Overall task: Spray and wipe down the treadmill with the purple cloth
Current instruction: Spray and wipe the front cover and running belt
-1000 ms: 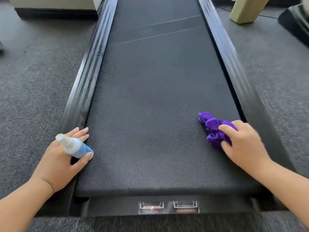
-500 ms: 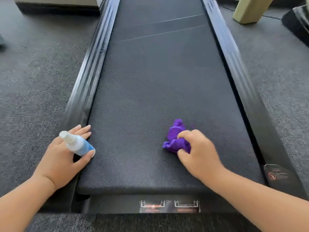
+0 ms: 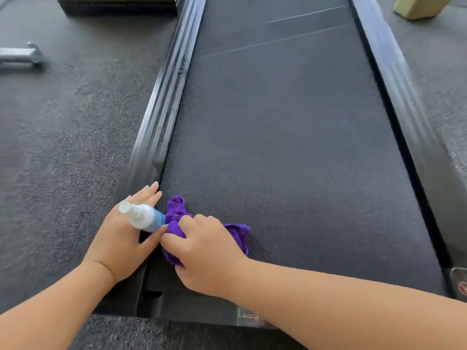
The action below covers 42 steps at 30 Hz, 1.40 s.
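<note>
Right hand's fingers [image 3: 192, 221] were curled over the purple cloth [image 3: 236, 233], bunching it and pressing it onto the treadmill belt [image 3: 290, 160] at lower centre-left of the frame. Right hand [image 3: 212, 253] was knuckles-up, forearm running in from the lower right corner, across the belt's near end. Cloth was crumpled, fuzzy, microfibre-looking; folds stuck out above the fingers and to the right of the knuckles.

Left hand [image 3: 123, 236] lay palm-down on the left side rail [image 3: 161, 114], fingers straight and together, tips at the belt's edge. Spray bottle [image 3: 142, 217] was wedged between thumb and the side of the hand, lying tilted with the nozzle toward the lower left. Bottle: small cylinder, translucent white cap and neck, blue lower body. Its blue end touched or nearly touched the cloth; cannot tell which. The two hands sat just beside each other.

Belt: dark grey, fine woven diamond texture, matte, two thin pale lines crossing it in the upper part of the frame. Rails on both sides: glossy black, ribbed lengthwise. Floor [image 3: 63, 147]: grey short-pile carpet. Blurred metal piece [image 3: 20, 56] at the upper left edge, beige block [image 3: 422, 7] at the upper right corner.
</note>
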### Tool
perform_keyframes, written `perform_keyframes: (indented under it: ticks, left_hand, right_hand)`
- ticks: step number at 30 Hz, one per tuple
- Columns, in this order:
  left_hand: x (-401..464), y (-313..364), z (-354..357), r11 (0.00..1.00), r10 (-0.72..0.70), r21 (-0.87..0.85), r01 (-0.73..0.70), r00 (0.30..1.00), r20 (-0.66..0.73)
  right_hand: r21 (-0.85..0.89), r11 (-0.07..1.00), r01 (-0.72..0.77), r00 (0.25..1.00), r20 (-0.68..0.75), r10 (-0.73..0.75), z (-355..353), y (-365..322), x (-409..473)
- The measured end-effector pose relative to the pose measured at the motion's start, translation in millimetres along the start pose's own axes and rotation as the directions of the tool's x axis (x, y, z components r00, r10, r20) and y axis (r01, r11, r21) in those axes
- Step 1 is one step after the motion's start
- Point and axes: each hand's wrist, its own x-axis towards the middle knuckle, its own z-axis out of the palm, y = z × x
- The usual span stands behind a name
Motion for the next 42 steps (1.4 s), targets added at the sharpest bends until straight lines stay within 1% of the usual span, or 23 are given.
perform_keyframes:
  ticks: [3, 8, 10, 12, 14, 16, 17, 19, 21, 22, 24, 25, 26, 28, 29, 31, 33, 35, 36, 38, 40, 42]
  left_hand:
    - [0.4, 1.6, 1.4, 1.0, 0.0, 0.028, 0.0, 1.0, 0.001]
    - [-0.1, 2.7, 2.5, 0.996, 0.037, 0.084, -0.036, 0.999, -0.008]
    - [-2.1, 2.3, 3.9, 0.979, 0.051, 0.199, -0.045, 0.998, -0.022]
    - [-5.4, 2.5, 5.4, 0.939, 0.081, 0.338, -0.058, 0.995, -0.053]
    - [-10.1, 5.9, 9.3, 0.903, 0.129, 0.424, -0.07, 0.985, -0.113]
    - [-15.2, 19.8, 16.6, 0.891, 0.138, 0.452, -0.041, 0.973, -0.184]
    - [-19.1, 30.5, 21.8, 0.9, 0.109, 0.436, -0.007, 0.972, -0.21]
    - [-30.0, 59.2, 35.0, 0.942, 0.032, 0.332, 0.05, 0.971, -0.236]
    - [-43.9, 94.5, 48.6, 0.984, -0.05, 0.154, 0.092, 0.965, -0.259]
    - [-50.3, 115.8, 53.0, 0.991, -0.117, 0.038, 0.131, 0.96, -0.253]
    - [-64.0, 155.2, 57.9, 0.953, -0.278, -0.174, 0.25, 0.948, -0.159]
    - [-70.8, 171.7, 59.5, 0.922, -0.336, -0.239, 0.305, 0.936, -0.102]
    - [-77.0, 184.8, 60.7, 0.902, -0.361, -0.274, 0.333, 0.931, -0.057]
    - [-87.4, 199.6, 65.0, 0.889, -0.35, -0.322, 0.327, 0.936, -0.017]
    - [-91.3, 205.0, 66.0, 0.87, -0.363, -0.359, 0.337, 0.932, -0.005]
    - [-95.4, 211.6, 67.5, 0.818, -0.418, -0.426, 0.387, 0.908, 0.021]
    - [-96.8, 220.3, 67.3, 0.739, -0.479, -0.506, 0.445, 0.875, 0.069]
    - [-97.8, 228.5, 65.3, 0.645, -0.508, -0.591, 0.484, 0.85, 0.143]
    - [-98.4, 231.4, 64.5, 0.627, -0.509, -0.605, 0.491, 0.846, 0.16]
    - [-99.6, 232.9, 66.3, 0.641, -0.494, -0.587, 0.495, 0.851, 0.178]
    - [-98.2, 234.7, 68.5, 0.618, -0.488, -0.598, 0.511, 0.845, 0.217]
    - [-94.8, 238.0, 69.5, 0.55, -0.476, -0.648, 0.527, 0.835, 0.275]
  right_hand:
    - [-0.108, 0.993, 0.044, 0.999, 0.029, -0.042, -8.7, 10.8, -12.3]
    - [-0.185, 0.981, -0.062, 0.998, 0.019, 0.067, -46.1, 49.5, -70.1]
    - [-0.238, 0.96, -0.151, 0.988, 0.006, 0.156, -67.6, 74.7, -102.4]
    - [-0.27, 0.925, -0.269, 0.963, -0.054, 0.265, -88.6, 98.1, -135.1]
    - [-0.265, 0.876, -0.402, 0.915, -0.141, 0.378, -106.1, 113.8, -166.8]
    - [-0.232, 0.825, -0.516, 0.854, -0.22, 0.472, -120.2, 126.1, -193.6]
    - [-0.207, 0.803, -0.56, 0.823, -0.254, 0.509, -125.8, 132.2, -203.3]
    - [-0.152, 0.782, -0.604, 0.783, -0.296, 0.547, -135.3, 145.0, -218.1]
    - [-0.116, 0.787, -0.606, 0.776, -0.302, 0.553, -144.7, 156.2, -228.6]
    - [-0.092, 0.791, -0.605, 0.775, -0.297, 0.558, -149.4, 159.6, -232.9]
    - [-0.036, 0.79, -0.612, 0.769, -0.259, 0.585, -155.1, 158.4, -239.7]
    - [-0.021, 0.791, -0.611, 0.773, -0.232, 0.591, -154.9, 156.6, -242.1]
    - [-0.02, 0.794, -0.607, 0.78, -0.204, 0.591, -153.8, 155.0, -243.3]
    - [-0.042, 0.792, -0.609, 0.787, -0.157, 0.597, -149.6, 153.8, -243.1]
    - [-0.048, 0.795, -0.605, 0.79, -0.157, 0.592, -148.0, 153.4, -241.2]
    - [-0.101, 0.815, -0.57, 0.815, -0.197, 0.545, -142.7, 149.1, -236.8]
    - [-0.155, 0.835, -0.528, 0.842, -0.222, 0.491, -134.1, 140.8, -232.0]
    - [-0.083, 0.838, -0.54, 0.83, -0.219, 0.513, -128.3, 133.8, -222.3]
    - [-0.026, 0.829, -0.558, 0.815, -0.205, 0.542, -127.3, 131.6, -215.5]
    - [0.036, 0.821, -0.569, 0.809, -0.156, 0.567, -125.6, 128.6, -198.6]
    - [0.058, 0.855, -0.515, 0.851, -0.088, 0.518, -118.7, 121.2, -178.5]
    - [0.09, 0.899, -0.428, 0.903, -0.004, 0.43, -105.1, 107.4, -154.6]
